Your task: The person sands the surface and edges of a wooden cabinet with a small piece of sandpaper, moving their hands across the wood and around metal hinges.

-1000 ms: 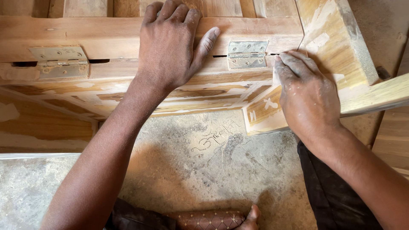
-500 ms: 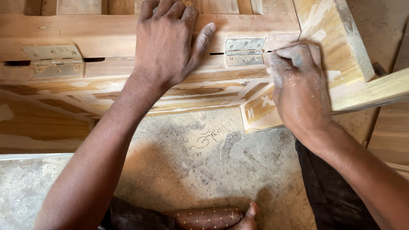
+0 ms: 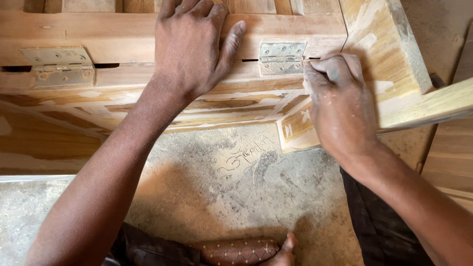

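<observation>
Left hinge [image 3: 58, 66]: a pale metal hinge at about 10 o'clock, screwed across the gap between two wooden rails, well apart from both hands.
Wooden frame [image 3: 113, 37]: a light-brown frame lying across the top from 9 to 3 o'clock, with pale filler streaks along its lower edge.
Left hand [image 3: 191, 47]: at about 11 o'clock, laid flat and spread wide on the upper rail of the frame, palm down, thumb stretched toward the right hinge; it grips nothing.
Dusty floor [image 3: 231, 197]: grey ground at 6 o'clock, coated in sawdust with marks scratched into it.
Foot [image 3: 281, 249]: at 6 o'clock, a bare toe beside a brown patterned strap.
Right hinge [image 3: 282, 57]: a metal hinge at about 12 o'clock, between the two hands, just beside the left thumb.
Right hand [image 3: 340, 103]: at about 2 o'clock, dusty, fingers bunched narrow and pressed on the frame's corner just right of the right hinge; whether it pinches anything underneath, I cannot tell.
Slanted board [image 3: 394, 59]: at 2 o'clock, an angled plank rising from the corner, touching the right hand.
</observation>
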